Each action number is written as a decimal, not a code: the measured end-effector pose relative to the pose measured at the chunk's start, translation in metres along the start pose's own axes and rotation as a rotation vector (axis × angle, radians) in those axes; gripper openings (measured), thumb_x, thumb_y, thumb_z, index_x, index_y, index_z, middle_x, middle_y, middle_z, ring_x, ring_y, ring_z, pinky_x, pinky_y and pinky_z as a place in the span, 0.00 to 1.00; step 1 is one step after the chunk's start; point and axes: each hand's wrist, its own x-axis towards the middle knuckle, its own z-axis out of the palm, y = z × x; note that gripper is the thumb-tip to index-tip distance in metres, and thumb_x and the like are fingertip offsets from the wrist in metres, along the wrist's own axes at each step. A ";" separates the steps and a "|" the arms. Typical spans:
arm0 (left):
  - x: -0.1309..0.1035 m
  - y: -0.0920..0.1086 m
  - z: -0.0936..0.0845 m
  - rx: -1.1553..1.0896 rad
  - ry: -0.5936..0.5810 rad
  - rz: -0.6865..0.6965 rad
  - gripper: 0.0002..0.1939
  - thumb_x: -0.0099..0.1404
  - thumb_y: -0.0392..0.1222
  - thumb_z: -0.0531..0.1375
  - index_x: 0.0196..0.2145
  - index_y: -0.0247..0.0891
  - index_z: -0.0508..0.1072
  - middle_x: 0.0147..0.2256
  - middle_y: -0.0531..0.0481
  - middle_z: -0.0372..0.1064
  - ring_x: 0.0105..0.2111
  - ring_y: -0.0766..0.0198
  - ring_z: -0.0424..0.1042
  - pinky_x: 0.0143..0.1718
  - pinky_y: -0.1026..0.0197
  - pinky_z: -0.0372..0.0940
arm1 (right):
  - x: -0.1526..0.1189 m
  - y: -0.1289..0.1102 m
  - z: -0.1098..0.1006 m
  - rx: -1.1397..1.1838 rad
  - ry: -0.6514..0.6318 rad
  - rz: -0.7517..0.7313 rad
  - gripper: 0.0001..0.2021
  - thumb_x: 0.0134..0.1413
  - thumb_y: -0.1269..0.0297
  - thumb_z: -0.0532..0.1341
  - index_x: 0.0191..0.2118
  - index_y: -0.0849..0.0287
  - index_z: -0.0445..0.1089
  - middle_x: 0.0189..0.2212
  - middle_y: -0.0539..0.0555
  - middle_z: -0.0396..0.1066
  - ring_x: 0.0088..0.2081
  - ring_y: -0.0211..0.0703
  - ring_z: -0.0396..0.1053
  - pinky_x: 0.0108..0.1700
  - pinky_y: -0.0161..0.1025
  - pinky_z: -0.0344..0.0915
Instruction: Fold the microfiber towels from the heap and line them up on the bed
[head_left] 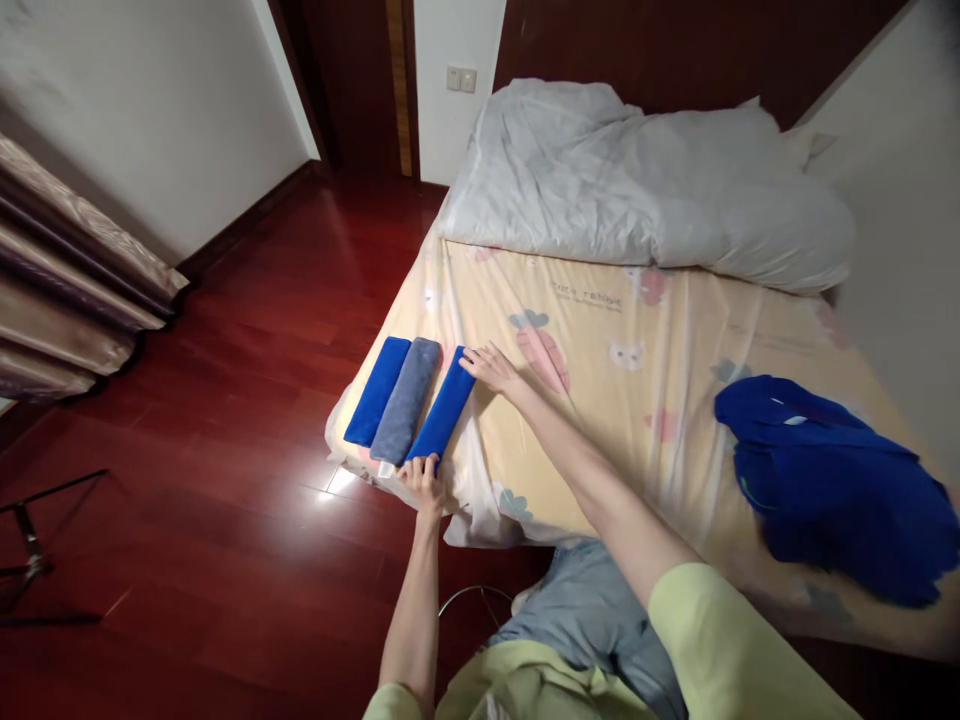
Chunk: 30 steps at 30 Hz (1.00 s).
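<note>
Three long folded cloths lie side by side near the left corner of the bed: a blue one (378, 391) at the far left, a grey one (407, 400) beside it, and another blue one (444, 406) on the right. My left hand (424, 484) holds the near end of the right blue cloth, its fingers bent over the edge. My right hand (487, 368) rests on the far end of that same cloth, fingers apart. A small white tag (386, 469) shows at the near end of the grey cloth.
A crumpled blue pile of cloth (840, 485) lies on the right of the patterned bed sheet (592, 390). A bunched white quilt (637, 185) spans the bed's head. Dark stand legs (30, 550) are on the floor at left, near a curtain (67, 290).
</note>
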 end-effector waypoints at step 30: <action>0.035 0.013 0.007 0.035 -0.047 -0.068 0.16 0.59 0.46 0.58 0.41 0.40 0.80 0.48 0.38 0.67 0.54 0.37 0.58 0.55 0.34 0.50 | -0.429 -0.242 0.008 0.719 0.387 0.978 0.25 0.66 0.69 0.52 0.65 0.42 0.64 0.62 0.53 0.67 0.65 0.52 0.63 0.65 0.58 0.64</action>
